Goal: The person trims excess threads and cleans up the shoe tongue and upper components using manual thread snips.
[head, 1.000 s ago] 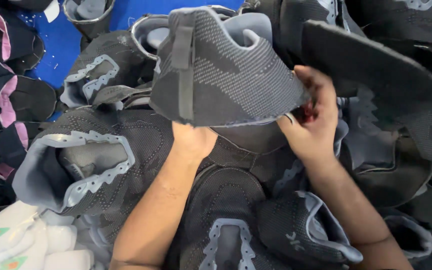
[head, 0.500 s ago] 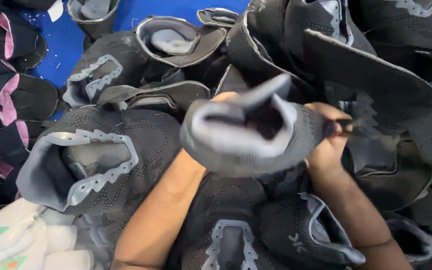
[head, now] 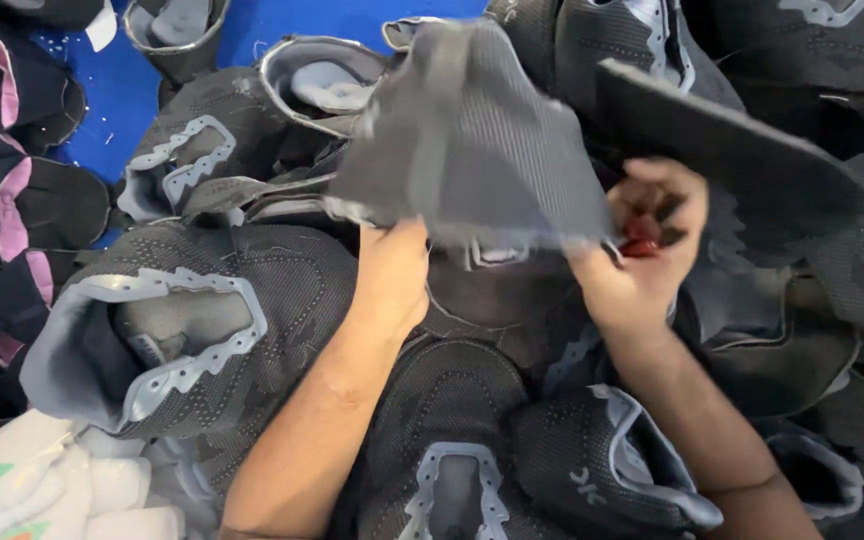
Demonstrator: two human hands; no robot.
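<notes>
I hold a dark grey knit shoe upper [head: 472, 140] up over a pile of similar uppers, and it is blurred by motion. My left hand [head: 390, 275] grips its lower left edge from underneath. My right hand [head: 642, 250] pinches its lower right edge and also has a small red tool [head: 640, 243] tucked in the fingers; what kind of tool it is I cannot tell.
Many dark grey shoe uppers with pale grey eyelet trim [head: 182, 330] lie heaped all around. Black and pink uppers [head: 12, 200] sit at the left on a blue surface [head: 122, 90]. White pieces [head: 42, 490] lie at the bottom left. A flat dark insole [head: 732, 140] juts out at the upper right.
The upper has been turned in my hands: first its outer side faced me, then its opening, now its outer side again. Both hands stayed in place on it.
</notes>
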